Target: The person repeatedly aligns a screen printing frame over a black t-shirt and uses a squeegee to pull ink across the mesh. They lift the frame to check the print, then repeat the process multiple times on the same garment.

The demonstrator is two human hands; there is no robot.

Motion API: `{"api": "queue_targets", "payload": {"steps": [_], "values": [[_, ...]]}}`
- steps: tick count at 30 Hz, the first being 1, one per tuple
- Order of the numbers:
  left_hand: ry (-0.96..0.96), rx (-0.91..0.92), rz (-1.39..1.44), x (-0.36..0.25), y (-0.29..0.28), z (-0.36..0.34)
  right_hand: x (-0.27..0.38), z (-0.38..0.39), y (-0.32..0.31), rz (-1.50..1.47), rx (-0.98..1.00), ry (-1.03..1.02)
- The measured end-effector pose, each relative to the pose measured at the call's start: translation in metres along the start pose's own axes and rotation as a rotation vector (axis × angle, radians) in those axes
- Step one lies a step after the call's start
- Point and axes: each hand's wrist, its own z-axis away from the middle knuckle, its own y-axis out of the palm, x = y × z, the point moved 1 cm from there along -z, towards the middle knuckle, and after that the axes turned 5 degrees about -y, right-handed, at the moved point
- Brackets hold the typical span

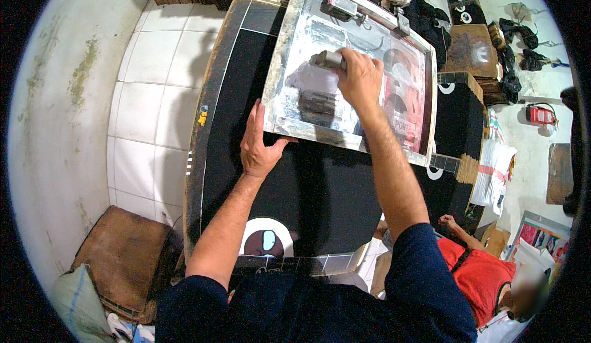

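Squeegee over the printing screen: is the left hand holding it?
No, the right hand grips the squeegee, while the left hand is at the screen frame.

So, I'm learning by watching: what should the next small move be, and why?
Probably draw the grey block a little nearer: the right hand grips it over the printing screen, a dark patch lies on its near side, and the left hand braces the screen's near-left corner.

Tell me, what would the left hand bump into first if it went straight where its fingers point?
The way looks free: the left hand would pass over the black surface beside the screen frame, toward the far end of the board, though its height is unclear.
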Motion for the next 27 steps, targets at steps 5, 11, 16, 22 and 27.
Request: {"api": "queue_targets", "payload": {"steps": [5,11,16,22,27], "values": [[-0.016,0.026,-0.037,-0.003,-0.001,-0.001,-0.010,-0.025,-0.020,-0.085,0.111,0.002],[-0.024,0.045,-0.045,-0.002,-0.001,-0.002,-0.003,-0.013,-0.018,-0.108,0.215,-0.087],[-0.012,0.057,-0.073,-0.002,0.000,-0.001,-0.045,-0.083,0.007,-0.067,0.246,0.017],[-0.004,0.053,-0.077,-0.003,-0.001,-0.001,-0.032,-0.066,0.011,-0.097,0.157,0.132],[-0.021,0.053,-0.056,-0.006,-0.001,-0.003,0.009,0.018,-0.004,-0.163,0.148,0.017]]}}
